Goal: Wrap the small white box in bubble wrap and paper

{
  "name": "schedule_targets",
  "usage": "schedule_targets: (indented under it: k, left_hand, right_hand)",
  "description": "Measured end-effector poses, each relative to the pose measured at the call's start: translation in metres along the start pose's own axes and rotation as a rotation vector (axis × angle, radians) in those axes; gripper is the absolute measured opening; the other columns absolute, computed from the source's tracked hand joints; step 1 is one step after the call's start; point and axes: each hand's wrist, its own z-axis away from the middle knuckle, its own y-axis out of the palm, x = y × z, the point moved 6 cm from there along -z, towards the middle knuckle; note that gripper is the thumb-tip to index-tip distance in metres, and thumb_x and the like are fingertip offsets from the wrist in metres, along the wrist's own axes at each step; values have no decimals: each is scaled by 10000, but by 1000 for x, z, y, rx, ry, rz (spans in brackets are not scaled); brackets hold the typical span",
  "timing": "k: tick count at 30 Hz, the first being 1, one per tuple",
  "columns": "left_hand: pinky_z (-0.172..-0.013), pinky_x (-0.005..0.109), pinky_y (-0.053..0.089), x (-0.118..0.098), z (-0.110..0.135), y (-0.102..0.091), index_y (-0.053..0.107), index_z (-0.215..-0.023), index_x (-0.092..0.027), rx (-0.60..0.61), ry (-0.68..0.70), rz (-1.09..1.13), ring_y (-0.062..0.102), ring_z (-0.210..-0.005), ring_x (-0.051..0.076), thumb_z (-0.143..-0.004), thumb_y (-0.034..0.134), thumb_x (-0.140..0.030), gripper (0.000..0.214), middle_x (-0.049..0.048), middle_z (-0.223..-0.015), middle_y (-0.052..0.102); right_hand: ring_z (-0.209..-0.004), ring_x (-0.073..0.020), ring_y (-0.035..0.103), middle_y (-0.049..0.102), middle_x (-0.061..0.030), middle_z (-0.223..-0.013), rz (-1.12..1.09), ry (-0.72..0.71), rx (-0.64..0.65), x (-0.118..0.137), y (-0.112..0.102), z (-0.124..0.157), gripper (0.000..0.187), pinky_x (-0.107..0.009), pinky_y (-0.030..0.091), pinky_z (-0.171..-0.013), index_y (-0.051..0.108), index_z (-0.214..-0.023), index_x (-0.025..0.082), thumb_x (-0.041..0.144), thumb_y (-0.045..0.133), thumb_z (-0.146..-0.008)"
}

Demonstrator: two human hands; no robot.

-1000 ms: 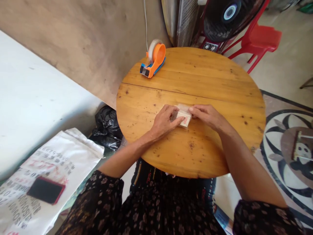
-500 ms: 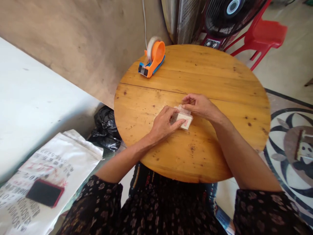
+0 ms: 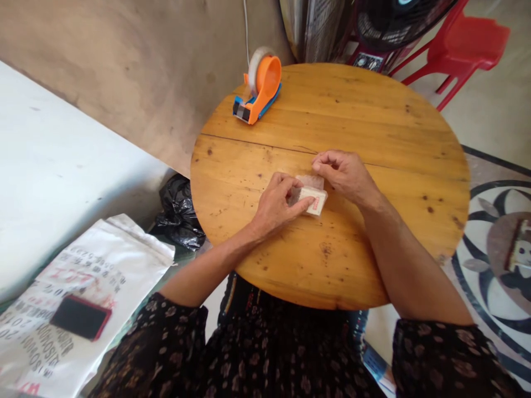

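A small pale box (image 3: pixel 316 202) with red print lies on the round wooden table, with clear plastic wrap (image 3: pixel 312 181) sticking out along its far side. My left hand (image 3: pixel 279 203) grips the box from the left, thumb on its top face and fingers behind it. Just beyond the box's far right corner is my right hand (image 3: pixel 340 170), its fingers curled and thumb pressed to the fingertips. Whether anything thin sits in that pinch is too small to make out.
An orange and blue tape dispenser (image 3: pixel 264 88) stands at the table's (image 3: pixel 373 119) far left edge. A fan (image 3: pixel 398 27) and a red chair (image 3: pixel 468 47) are behind it. At left, a phone (image 3: pixel 81 317) lies on a white printed sack (image 3: pixel 136 249), near a black plastic bag (image 3: pixel 180 213).
My right hand has drawn slightly away from the box and its fingers have closed into a pinch. My left hand stays on the box. The camera view has shifted a little.
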Motion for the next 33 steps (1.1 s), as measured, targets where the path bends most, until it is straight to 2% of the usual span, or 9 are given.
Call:
schedule_targets:
  k: [3,6,9,12,19,23,28,30,33]
  left_hand:
    - [-724,265,504,0,-2,0,638,-955,-186,3,-22,15,549,-810,133,-804,748,-338,241,34,-976,580]
    - [-751,283,517,1,-2,0,604,-1089,-194,0,-56,29,560,-786,123,-812,737,-344,342,39,-1067,608]
    - [-793,308,531,2,-2,2,547,-1236,-210,9,-66,35,576,-801,129,-829,719,-361,467,57,-1180,614]
    - [-800,310,532,1,-3,3,542,-1289,-216,22,-43,24,581,-808,134,-855,693,-368,484,61,-1185,615]
    - [-844,301,527,-2,-2,8,608,-1255,-215,22,10,-12,605,-908,154,-930,592,-371,360,68,-1192,611]
    - [-852,305,525,3,-2,7,631,-1229,-211,35,24,51,598,-939,160,-959,551,-402,340,71,-1172,613]
    - [-830,319,528,10,-2,0,598,-1286,-212,196,72,184,588,-951,178,-882,659,-488,492,104,-1252,582]
    - [-842,331,526,11,-3,-3,583,-1314,-218,267,94,197,584,-965,190,-830,720,-487,570,103,-1232,586]
    - [-845,337,519,12,-6,-7,604,-1290,-198,297,92,203,584,-972,199,-803,755,-452,569,97,-1147,610]
  right_hand:
    - [-810,-189,605,662,-45,-809,68,-79,22,14,-2,4,171,-328,466,-734,662,-734,185,314,616,-836]
    - [-827,-196,621,678,-37,-831,132,-165,44,27,-5,8,176,-354,477,-788,667,-720,201,315,618,-845]
    - [-820,-200,633,689,-28,-841,209,-259,54,38,-7,15,168,-363,484,-791,677,-725,214,320,625,-844]
    - [-805,-210,638,700,-35,-854,306,-330,53,46,-5,26,171,-373,479,-769,685,-736,215,313,618,-860]
    - [-918,-244,635,719,-54,-953,529,-374,-134,47,6,57,198,-429,428,-847,714,-815,234,283,567,-940]
    - [-938,-245,616,718,-64,-993,612,-424,-178,47,11,68,212,-433,412,-859,730,-915,228,290,536,-975]
    - [-1033,-292,578,686,-114,-1133,810,-486,-117,52,21,83,242,-480,398,-914,707,-1050,197,327,513,-986]
    - [-1113,-317,549,656,-142,-1208,865,-480,-101,51,26,87,275,-506,381,-954,674,-1146,182,327,502,-988]
    - [-1187,-322,514,633,-148,-1258,859,-461,-99,45,33,88,296,-527,356,-997,637,-1221,195,304,475,-1000]
